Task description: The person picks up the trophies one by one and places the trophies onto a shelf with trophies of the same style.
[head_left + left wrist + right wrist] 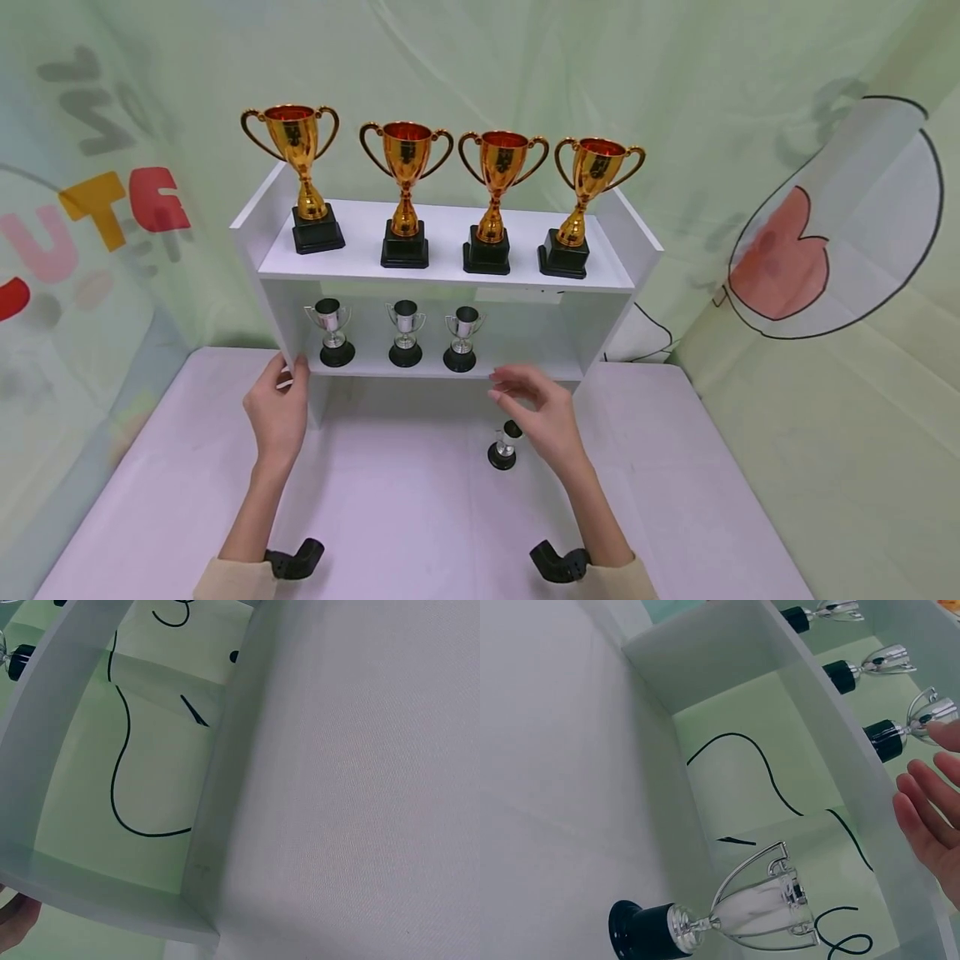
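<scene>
A white shelf unit (450, 282) stands on the table. At its left side panel, around the middle shelf's level, my left hand (277, 412) grips the edge; in the left wrist view only part of that hand (19, 922) shows. Three small silver trophies (406, 333) with black bases stand on the middle shelf. My right hand (542, 417) is near the right part of that shelf's front edge, fingers loosely bent and holding nothing. A fourth small silver trophy (757, 907) stands upright on the table, partly covered by the right hand in the head view.
Several large gold trophies (491, 162) with black bases line the top shelf, between raised side panels. A printed green cloth (480, 67) hangs behind. White cloth (397, 500) covers the table in front of the shelf unit.
</scene>
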`<state>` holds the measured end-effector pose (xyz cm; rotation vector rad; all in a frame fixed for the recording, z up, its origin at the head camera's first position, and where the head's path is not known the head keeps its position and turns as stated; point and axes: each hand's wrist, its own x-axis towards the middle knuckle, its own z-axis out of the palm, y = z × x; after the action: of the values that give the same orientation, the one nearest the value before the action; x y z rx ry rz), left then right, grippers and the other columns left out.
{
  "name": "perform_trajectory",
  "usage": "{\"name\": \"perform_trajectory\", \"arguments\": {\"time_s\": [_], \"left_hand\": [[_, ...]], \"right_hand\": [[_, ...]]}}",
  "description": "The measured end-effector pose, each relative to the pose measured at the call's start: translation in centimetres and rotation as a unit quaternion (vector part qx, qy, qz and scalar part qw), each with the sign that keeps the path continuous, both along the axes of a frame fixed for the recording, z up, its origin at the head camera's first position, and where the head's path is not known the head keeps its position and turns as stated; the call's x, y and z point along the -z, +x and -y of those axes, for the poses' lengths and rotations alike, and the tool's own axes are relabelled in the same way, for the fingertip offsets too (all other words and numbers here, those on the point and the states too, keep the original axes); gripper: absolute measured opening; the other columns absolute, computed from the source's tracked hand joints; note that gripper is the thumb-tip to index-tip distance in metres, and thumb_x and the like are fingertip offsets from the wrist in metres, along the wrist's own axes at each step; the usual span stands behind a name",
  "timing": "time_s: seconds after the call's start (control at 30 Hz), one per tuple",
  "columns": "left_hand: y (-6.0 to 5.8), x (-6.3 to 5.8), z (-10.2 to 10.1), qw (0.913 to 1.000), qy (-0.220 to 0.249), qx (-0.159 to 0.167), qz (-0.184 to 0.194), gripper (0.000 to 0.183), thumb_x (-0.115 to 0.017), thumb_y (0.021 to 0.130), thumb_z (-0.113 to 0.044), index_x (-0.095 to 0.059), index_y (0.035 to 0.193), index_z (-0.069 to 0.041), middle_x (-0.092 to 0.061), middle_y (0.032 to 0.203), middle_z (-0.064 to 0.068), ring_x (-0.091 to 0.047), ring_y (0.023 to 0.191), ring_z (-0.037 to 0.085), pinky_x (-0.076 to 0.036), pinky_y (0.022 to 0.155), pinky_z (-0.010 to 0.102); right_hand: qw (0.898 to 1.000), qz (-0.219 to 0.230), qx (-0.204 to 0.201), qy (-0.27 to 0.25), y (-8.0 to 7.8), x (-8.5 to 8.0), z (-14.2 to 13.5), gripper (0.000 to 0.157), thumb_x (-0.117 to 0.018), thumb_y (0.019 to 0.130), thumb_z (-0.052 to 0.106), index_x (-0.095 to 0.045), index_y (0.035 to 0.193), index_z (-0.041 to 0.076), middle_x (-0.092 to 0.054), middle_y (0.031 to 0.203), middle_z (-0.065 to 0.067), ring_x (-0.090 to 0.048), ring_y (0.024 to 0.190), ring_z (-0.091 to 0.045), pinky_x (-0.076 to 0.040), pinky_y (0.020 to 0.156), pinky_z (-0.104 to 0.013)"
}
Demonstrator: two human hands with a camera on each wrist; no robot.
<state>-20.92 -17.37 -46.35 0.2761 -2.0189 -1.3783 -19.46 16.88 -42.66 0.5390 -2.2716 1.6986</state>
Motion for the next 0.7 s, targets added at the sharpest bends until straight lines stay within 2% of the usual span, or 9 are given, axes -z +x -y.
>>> {"name": "perform_trajectory", "arguments": {"time_s": [0.2,0.4,0.7], "left_hand": [[0.0,-0.1,0.0,1.0000,-0.004,0.002,-0.006,0.027,-0.061,0.103,-0.018,-0.074,0.122,-0.005,-0.076,0.113,0.017,-0.059,0.079,-0.011,-0.045,0.069,0.001],[0.1,0.0,-0.1,0.9999,-0.003,0.006,-0.009,0.028,-0.061,0.103,-0.018,-0.074,0.124,-0.005,-0.076,0.114,0.017,-0.059,0.079,-0.012,-0.045,0.069,0.001],[0.1,-0.1,0.0,0.9999,0.000,0.008,-0.009,0.028,-0.060,0.103,-0.017,-0.074,0.124,-0.005,-0.076,0.113,0.017,-0.059,0.077,-0.013,-0.045,0.069,0.001]], "right_hand": [[1.000,0.011,0.004,0.008,0.6,0.8,-0.4,0.023,-0.078,0.090,0.004,-0.074,0.113,0.005,-0.074,0.113,-0.013,-0.070,0.100,-0.027,-0.056,0.090,-0.020],[1.000,0.004,0.010,0.029,1.2,1.9,-0.9,0.024,-0.078,0.090,0.005,-0.074,0.114,0.006,-0.074,0.114,-0.013,-0.070,0.101,-0.025,-0.057,0.093,-0.027],[0.994,-0.015,0.063,0.091,1.8,3.1,-1.5,0.030,-0.083,0.085,0.008,-0.075,0.113,0.014,-0.076,0.113,0.001,-0.070,0.108,-0.022,-0.055,0.097,-0.034]]}}
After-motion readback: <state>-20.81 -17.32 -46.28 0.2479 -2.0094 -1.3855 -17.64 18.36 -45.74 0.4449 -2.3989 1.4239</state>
